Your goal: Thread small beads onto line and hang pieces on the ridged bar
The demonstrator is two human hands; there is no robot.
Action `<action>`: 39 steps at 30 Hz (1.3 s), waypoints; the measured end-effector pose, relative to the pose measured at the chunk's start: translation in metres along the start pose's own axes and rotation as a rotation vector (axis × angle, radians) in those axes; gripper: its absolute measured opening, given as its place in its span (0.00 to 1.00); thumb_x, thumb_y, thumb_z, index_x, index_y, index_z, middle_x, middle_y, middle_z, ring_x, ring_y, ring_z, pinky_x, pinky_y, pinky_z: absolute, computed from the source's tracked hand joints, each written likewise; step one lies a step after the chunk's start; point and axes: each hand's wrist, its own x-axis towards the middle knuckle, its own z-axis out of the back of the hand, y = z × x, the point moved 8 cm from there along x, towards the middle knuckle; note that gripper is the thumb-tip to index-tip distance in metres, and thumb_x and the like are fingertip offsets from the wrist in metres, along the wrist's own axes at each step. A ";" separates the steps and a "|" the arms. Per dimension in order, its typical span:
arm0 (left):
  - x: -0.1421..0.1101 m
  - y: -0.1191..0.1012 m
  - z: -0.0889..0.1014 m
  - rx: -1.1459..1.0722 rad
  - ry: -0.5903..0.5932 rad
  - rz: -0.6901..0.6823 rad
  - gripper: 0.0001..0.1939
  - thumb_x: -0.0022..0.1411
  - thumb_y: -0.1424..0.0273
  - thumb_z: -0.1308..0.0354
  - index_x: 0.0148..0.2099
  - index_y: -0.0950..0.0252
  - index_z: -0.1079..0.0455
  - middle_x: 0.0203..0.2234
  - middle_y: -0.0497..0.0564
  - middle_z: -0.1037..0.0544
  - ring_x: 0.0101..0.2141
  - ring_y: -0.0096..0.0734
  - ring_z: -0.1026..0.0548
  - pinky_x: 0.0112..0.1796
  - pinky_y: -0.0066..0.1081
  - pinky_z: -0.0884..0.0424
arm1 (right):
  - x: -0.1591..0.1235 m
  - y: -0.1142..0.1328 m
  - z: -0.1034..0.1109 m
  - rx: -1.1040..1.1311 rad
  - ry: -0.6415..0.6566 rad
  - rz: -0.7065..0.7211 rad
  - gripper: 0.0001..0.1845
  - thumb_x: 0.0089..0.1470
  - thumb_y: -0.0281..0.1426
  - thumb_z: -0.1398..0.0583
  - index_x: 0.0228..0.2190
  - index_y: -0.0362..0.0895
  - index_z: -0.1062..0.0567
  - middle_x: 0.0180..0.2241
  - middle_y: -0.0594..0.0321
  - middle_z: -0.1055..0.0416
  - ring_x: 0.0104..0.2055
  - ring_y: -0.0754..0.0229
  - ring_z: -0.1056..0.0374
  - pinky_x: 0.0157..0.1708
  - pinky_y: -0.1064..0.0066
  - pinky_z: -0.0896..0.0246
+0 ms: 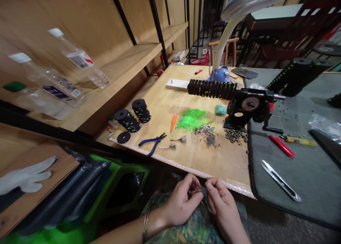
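Over my lap, just below the table's front edge, my left hand [182, 203] is closed, its thumb and fingers curled around a small orange piece [197, 188], whose kind I cannot make out. Close beside it, my right hand [220, 203] is pinched at thumb and forefinger; whatever lies between those fingertips is too small to tell. On the table beyond are a bundle of bright green strands [193, 119], multicoloured beads [204, 130], small grey pieces [210, 140] and brass-coloured pieces [236, 136]. Blue-handled pliers [152, 143] lie to the left, near two thin brush-like bits [182, 139].
A black hand-cranked winder [246, 105] carries a row of black spools. More spools [128, 120] stand at the left edge. An orange tool [173, 122] lies near the strands. Metal thread snips [281, 181] and a red stick [281, 145] rest on the grey mat [266, 208]. A lamp [221, 74] stands behind.
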 end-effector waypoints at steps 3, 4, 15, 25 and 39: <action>0.001 0.004 0.001 -0.103 -0.003 0.055 0.05 0.57 0.72 0.45 0.34 0.64 0.39 0.27 0.46 0.36 0.31 0.28 0.37 0.35 0.28 0.39 | 0.000 -0.004 0.000 -0.026 0.008 0.012 0.22 0.52 0.51 0.39 0.29 0.45 0.35 0.13 0.81 0.55 0.14 0.72 0.63 0.14 0.79 0.69; 0.001 0.005 0.000 -0.144 0.009 0.072 0.05 0.57 0.71 0.44 0.34 0.64 0.39 0.27 0.46 0.36 0.31 0.28 0.38 0.34 0.28 0.39 | 0.000 -0.005 0.000 -0.026 0.009 0.014 0.22 0.52 0.51 0.39 0.29 0.45 0.35 0.13 0.81 0.55 0.14 0.72 0.63 0.14 0.79 0.69; 0.002 0.014 -0.004 -0.164 0.013 0.112 0.09 0.57 0.68 0.42 0.33 0.64 0.40 0.25 0.44 0.38 0.28 0.25 0.41 0.30 0.27 0.42 | 0.000 -0.007 -0.004 0.037 0.041 -0.001 0.22 0.51 0.50 0.38 0.28 0.46 0.36 0.14 0.81 0.56 0.15 0.73 0.64 0.14 0.79 0.69; 0.003 0.018 -0.004 -0.334 -0.002 0.111 0.10 0.64 0.65 0.50 0.32 0.63 0.43 0.20 0.41 0.41 0.24 0.25 0.43 0.29 0.28 0.43 | 0.000 -0.007 -0.002 0.006 0.042 0.021 0.21 0.54 0.50 0.40 0.29 0.46 0.37 0.13 0.83 0.57 0.14 0.73 0.63 0.13 0.80 0.70; 0.001 0.020 -0.003 -0.139 0.014 0.078 0.02 0.58 0.74 0.49 0.32 0.64 0.39 0.24 0.44 0.37 0.28 0.26 0.38 0.32 0.26 0.39 | -0.002 -0.006 0.000 0.018 0.022 0.031 0.20 0.54 0.49 0.39 0.29 0.46 0.36 0.14 0.82 0.57 0.14 0.73 0.63 0.14 0.80 0.69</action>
